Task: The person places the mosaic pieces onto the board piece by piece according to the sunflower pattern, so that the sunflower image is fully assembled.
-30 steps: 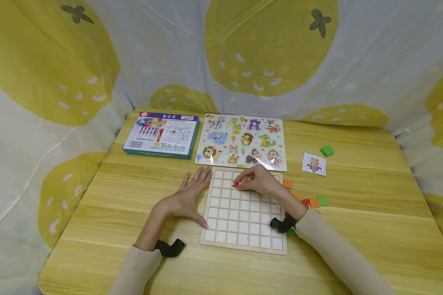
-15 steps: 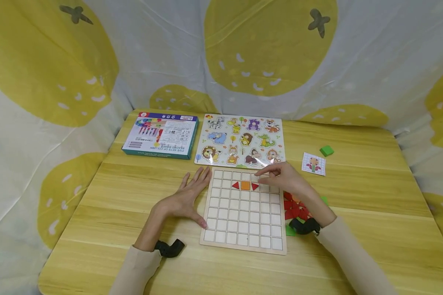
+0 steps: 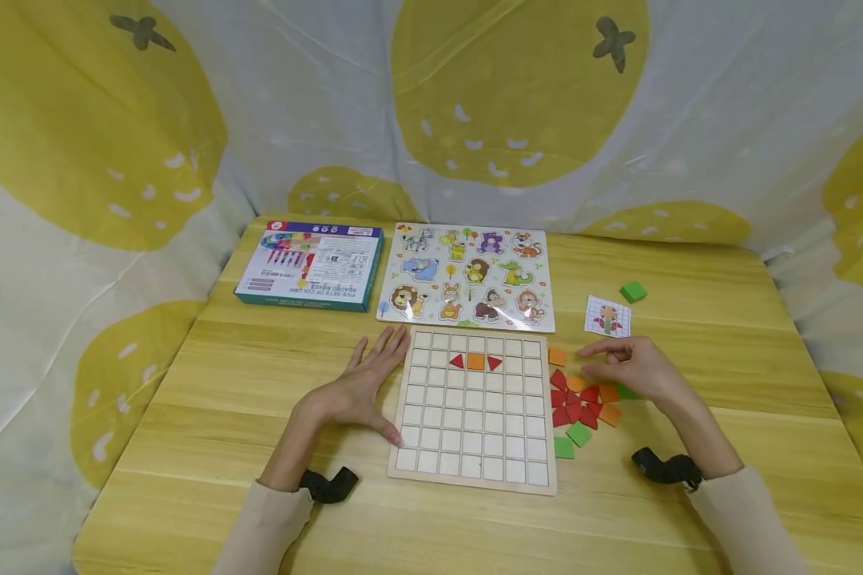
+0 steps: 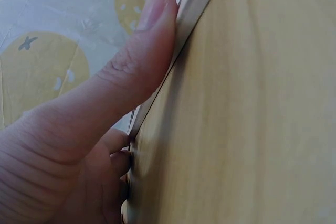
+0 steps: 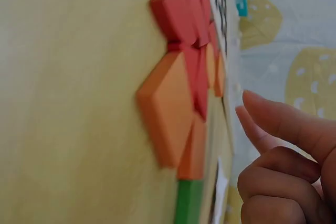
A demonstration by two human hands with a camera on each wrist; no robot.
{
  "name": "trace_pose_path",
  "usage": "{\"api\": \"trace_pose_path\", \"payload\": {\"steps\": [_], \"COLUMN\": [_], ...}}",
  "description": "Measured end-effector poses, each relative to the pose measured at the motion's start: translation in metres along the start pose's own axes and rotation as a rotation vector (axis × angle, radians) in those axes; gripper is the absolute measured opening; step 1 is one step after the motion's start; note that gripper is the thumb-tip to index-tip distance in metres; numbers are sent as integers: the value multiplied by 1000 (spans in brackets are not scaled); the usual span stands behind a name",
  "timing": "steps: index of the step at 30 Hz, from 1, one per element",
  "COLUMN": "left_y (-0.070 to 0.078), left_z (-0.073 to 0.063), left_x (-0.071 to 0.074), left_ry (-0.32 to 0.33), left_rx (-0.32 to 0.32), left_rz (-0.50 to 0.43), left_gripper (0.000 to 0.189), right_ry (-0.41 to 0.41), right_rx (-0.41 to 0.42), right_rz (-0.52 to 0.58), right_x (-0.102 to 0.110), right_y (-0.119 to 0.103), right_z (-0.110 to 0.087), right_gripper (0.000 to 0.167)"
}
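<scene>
Withdraws right hand (image 3: 636, 367) from pale wooden grid board (image 3: 460, 419) to beside loose flat red, orange and green tiles (image 3: 590, 394), right of frame centre; parts thumb and index finger narrowly, holding nothing visible. Leaves two red triangular tiles (image 3: 457, 362) flanking orange square tile (image 3: 476, 362), below frame centre, apparently finishing that trio's placement. Rests left hand (image 3: 359, 391), fingers spread wide, against board's left edge.

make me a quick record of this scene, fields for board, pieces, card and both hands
grid board: orange square between two red triangles
loose pieces: red, orange, green, right of the board
pattern card: beyond the right hand, near a green block
left hand: touching the board's left edge
right hand: near the loose pieces, holding nothing
</scene>
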State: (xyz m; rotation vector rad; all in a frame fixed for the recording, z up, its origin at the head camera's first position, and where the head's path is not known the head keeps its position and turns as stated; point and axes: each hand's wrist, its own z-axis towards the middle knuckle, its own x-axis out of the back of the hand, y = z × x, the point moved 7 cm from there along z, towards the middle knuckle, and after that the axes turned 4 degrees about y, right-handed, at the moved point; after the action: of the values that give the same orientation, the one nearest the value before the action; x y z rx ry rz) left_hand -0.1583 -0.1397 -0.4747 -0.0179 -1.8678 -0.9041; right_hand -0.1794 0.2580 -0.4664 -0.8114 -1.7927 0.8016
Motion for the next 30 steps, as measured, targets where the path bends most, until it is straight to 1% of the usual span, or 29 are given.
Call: {"api": "trace_pose_path", "payload": {"steps": [3, 6, 10, 13, 21, 25, 30], "left_y": [-1, -2, -2, -1, -1, -1, -2], "left_z": [0, 0, 0, 0, 0, 0, 0], "left_x": [-1, -1, -1, -1, -1, -1, -1], "left_ry": [-3, -3, 1, 3, 2, 3, 4], "left_rx": [4, 6, -1, -9, 3, 0, 0], "left_rz": [0, 0, 1, -1, -10, -5, 3], "left_gripper": [158, 157, 157, 157, 157, 157, 157], "right_ry": [5, -2, -3, 1, -15, -17, -48], "right_rx": [-4, -1, -5, -27, -39, -49, -35], "right_rz": [5, 12, 12, 14, -13, -2, 21], "right_x": [2, 0, -5, -9, -21, -21, -22], "right_y": [6, 7, 6, 5, -3, -4, -6], "right_z": [-1, 2, 9, 13, 25, 26, 25], "right_gripper": [41, 44, 46, 46, 42, 41, 45]}}
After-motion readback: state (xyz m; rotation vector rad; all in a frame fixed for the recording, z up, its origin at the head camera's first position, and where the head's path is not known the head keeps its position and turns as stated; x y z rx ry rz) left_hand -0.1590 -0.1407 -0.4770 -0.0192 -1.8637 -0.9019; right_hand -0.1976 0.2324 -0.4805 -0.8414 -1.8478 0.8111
